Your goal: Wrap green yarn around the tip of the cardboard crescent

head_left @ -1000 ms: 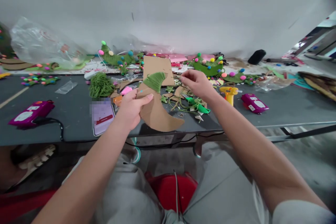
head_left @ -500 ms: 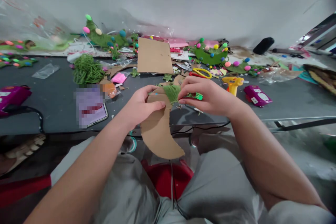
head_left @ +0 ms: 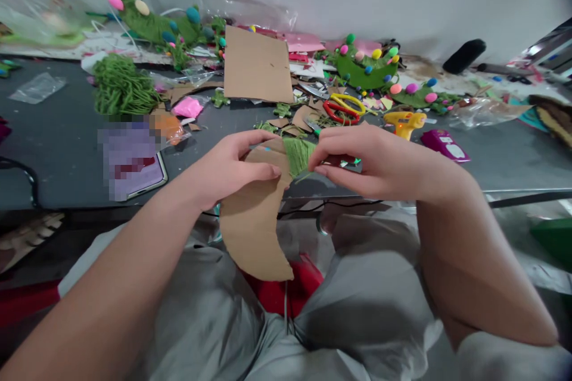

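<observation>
My left hand (head_left: 239, 164) is closed on a curved, crescent-shaped piece of cardboard (head_left: 252, 223), thumb on its face and fingers behind. The cardboard hangs over the table's front edge above my lap. Green yarn (head_left: 298, 156) is wound around its upper right end. At that end my right hand (head_left: 357, 158) pinches a strand of the yarn between thumb and fingertips. Part of the wrapped end is hidden behind my right fingers.
A heap of green yarn (head_left: 123, 84) and a phone (head_left: 134, 161) lie at left. Behind my hands are a cardboard sheet (head_left: 258, 65), red scissors (head_left: 340, 113), yellow scissors (head_left: 353, 102) and scraps. A yellow glue gun (head_left: 404, 123) and a purple device (head_left: 445, 145) sit at right. Pompom-decorated green crescents (head_left: 364, 73) stand along the wall.
The view has shifted and tilted slightly. My left hand and the cardboard have moved a little left and the cardboard hangs more upright. My right hand stays at the yarn end.
</observation>
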Tool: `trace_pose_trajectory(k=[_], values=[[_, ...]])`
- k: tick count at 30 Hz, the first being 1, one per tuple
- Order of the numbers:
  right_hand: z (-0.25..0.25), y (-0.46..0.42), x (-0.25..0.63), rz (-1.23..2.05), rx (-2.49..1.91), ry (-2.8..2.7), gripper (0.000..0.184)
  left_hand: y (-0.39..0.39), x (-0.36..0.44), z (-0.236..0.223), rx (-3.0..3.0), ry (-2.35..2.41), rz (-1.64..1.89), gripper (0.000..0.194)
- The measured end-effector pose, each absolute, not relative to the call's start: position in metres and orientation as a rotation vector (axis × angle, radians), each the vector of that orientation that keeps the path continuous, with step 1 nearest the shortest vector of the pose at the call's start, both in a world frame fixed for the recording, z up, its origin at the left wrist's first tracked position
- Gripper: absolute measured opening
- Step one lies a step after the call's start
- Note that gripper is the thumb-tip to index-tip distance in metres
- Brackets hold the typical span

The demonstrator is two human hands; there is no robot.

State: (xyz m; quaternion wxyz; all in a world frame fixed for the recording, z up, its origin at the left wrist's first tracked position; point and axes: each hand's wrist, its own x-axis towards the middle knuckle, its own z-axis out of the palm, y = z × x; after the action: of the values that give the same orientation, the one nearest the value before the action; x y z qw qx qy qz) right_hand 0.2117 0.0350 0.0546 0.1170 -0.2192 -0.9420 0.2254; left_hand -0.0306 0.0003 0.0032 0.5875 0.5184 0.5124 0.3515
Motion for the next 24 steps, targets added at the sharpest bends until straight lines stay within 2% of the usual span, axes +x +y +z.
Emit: trace_pose_trajectory(k=[12,15,21,24], values=[[0.043,0.039,0.206,0.543,-0.608,-2.760,0.007,0.001,-0.026,0.002,1.330,1.183,0.728,0.045],[0.040,0.041,0.208,0.669,-0.639,-2.768,0.005,0.004,-0.028,0.004,1.318,1.177,0.679,0.043],[0.034,0.044,0.211,1.095,-0.764,-2.580,0.013,0.008,-0.038,0.016,1.110,1.156,0.558,0.058],[0.031,0.042,0.211,1.286,-0.848,-2.234,0.018,0.007,-0.045,0.022,0.942,1.122,0.861,0.061]])
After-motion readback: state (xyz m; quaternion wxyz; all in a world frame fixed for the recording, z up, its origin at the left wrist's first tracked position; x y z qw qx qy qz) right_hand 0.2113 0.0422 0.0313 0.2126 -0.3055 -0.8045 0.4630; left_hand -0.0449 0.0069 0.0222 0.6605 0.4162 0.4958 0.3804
